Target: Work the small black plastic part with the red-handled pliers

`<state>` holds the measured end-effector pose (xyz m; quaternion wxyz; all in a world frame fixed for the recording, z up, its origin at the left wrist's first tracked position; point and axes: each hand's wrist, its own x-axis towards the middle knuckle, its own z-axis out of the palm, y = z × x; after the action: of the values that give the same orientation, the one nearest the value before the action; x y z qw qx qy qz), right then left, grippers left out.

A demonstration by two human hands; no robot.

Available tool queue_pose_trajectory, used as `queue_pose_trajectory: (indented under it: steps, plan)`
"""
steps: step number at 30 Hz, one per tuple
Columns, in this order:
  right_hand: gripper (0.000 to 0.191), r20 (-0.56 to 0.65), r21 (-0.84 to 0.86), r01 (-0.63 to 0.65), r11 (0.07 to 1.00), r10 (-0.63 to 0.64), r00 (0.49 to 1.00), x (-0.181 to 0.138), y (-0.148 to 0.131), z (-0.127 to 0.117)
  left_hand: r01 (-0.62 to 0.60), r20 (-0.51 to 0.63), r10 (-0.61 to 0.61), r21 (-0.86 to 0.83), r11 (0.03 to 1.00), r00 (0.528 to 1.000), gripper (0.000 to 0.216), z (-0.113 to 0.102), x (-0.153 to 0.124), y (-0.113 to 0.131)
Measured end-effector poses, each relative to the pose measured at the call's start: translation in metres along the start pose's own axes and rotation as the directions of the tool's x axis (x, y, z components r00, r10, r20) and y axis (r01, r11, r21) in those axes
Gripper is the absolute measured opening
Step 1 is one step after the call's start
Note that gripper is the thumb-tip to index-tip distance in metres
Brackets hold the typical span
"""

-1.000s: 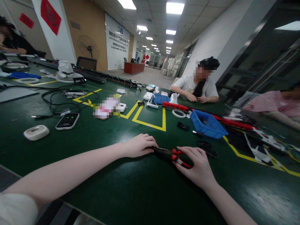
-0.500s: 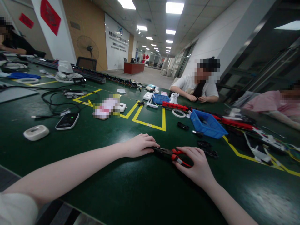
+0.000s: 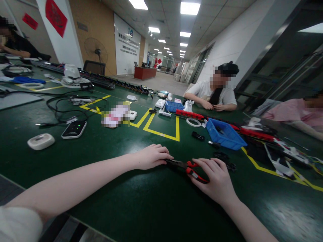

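Long-nosed pliers [image 3: 179, 163] with red and black handles lie across the middle of my view, jaws pointing left. My right hand [image 3: 214, 178] is wrapped round their handles, which stand a little apart. At the jaw tips, my left hand [image 3: 153, 157] has its fingers pinched together over something small and dark. What that is stays hidden by the fingers. Both hands are low over the green table [image 3: 141, 201]. Just beyond my right hand sits a bundle of black cable [image 3: 225, 160].
Behind the right hand stand a blue bin [image 3: 224, 134] and a red rail [image 3: 189, 114]. To the left are a white device with green lights [image 3: 74, 129], a white rounded object [image 3: 40, 141] and a phone [image 3: 116, 116]. A co-worker [image 3: 213, 94] sits across the table.
The whole view has shifted slightly. My hands and the pliers keep nearly the same pose, the right hand still on the handles and the left at the jaw tips.
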<state>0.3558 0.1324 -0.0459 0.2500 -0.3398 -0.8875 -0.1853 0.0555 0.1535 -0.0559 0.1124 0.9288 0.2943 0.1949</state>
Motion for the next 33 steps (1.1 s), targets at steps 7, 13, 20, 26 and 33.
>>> queue_pose_trajectory:
  steps: [7, 13, 20, 26, 33]
  plan:
    - [0.041, 0.009, -0.010, 0.011, 1.000, -0.011, 1.000, -0.0005, 0.0008, 0.0002, 0.001, 0.004, -0.001, 0.017, 1.000, 1.000, 0.031, 0.0006, 0.0002, -0.0003]
    - [0.043, 0.035, 0.028, -0.067, 0.997, 0.066, 0.997, -0.0028, 0.0011, 0.0032, 0.005, 0.009, -0.005, 0.024, 1.000, 1.000, 0.034, 0.0014, 0.0001, -0.0006]
    - [0.045, 0.053, 0.071, -0.099, 0.992, 0.096, 0.994, -0.0033, 0.0010, 0.0042, -0.005, 0.009, 0.005, 0.042, 0.999, 1.000, 0.040, 0.0026, 0.0003, -0.0018]
    - [0.040, 0.043, 0.073, -0.074, 0.995, 0.071, 0.997, -0.0012, -0.0017, 0.0010, -0.008, 0.001, 0.008, 0.032, 0.999, 1.000, 0.039, 0.0019, 0.0001, -0.0015]
    - [0.039, 0.007, -0.003, -0.006, 1.000, 0.006, 1.000, 0.0001, -0.0043, -0.0018, -0.017, 0.007, 0.016, 0.039, 0.999, 1.000, 0.038, 0.0033, 0.0001, -0.0031]
